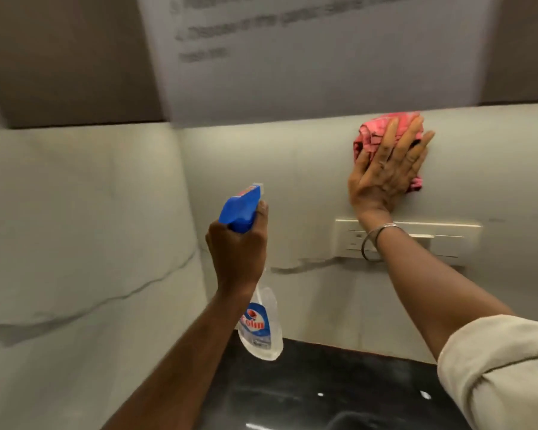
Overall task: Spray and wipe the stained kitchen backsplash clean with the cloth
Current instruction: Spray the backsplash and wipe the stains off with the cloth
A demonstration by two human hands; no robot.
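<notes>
Two bare forearms reach up from the black countertop (339,377). The right hand (382,172) has long slim fingers, and a thin silver bangle (374,240) circles its wrist. Nearer the countertop, a cream sleeve (503,367) is rolled into a thick cuff. The left hand (238,249) and its forearm wear nothing.

A pale, smooth, matt stone-look backsplash (292,181) with grey veining is noted. A crumpled pink woven cloth (382,131) is seen. A clear glossy plastic spray bottle (261,324) with blue plastic trigger head is recorded. The black bench (323,392) appears polished and reflective. A thin metal bangle (374,240) is observed.
</notes>
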